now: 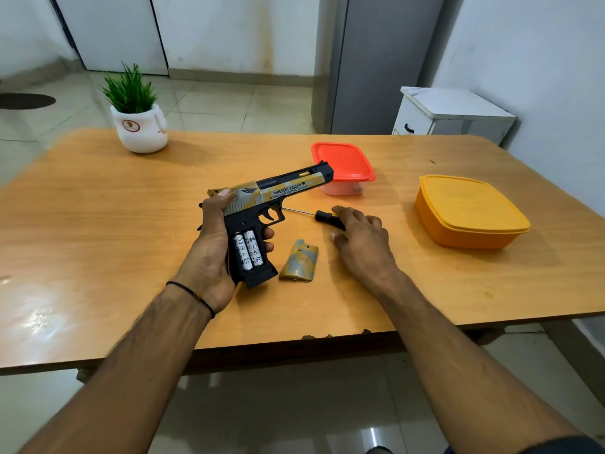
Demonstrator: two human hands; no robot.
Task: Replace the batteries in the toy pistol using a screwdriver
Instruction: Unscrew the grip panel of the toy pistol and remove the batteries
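My left hand (212, 244) grips the black and yellow toy pistol (278, 191) by its handle, muzzle pointing right and away. The handle's side is uncovered and two white batteries (248, 253) sit in the compartment. The camouflage-patterned battery cover (299, 265) lies flat on the wooden table (98, 224) just right of the handle. A screwdriver (322, 217) with a black and yellow handle lies behind the cover, its shaft pointing left. My right hand (360, 239) hovers over the screwdriver's handle end with fingers relaxed and spread, hiding part of it.
A clear box with a red lid (343, 162) stands behind the pistol's muzzle. A closed orange container (468, 213) sits at the right. A white pot with a green plant (137, 122) stands at the back left. The table's front edge is near my forearms.
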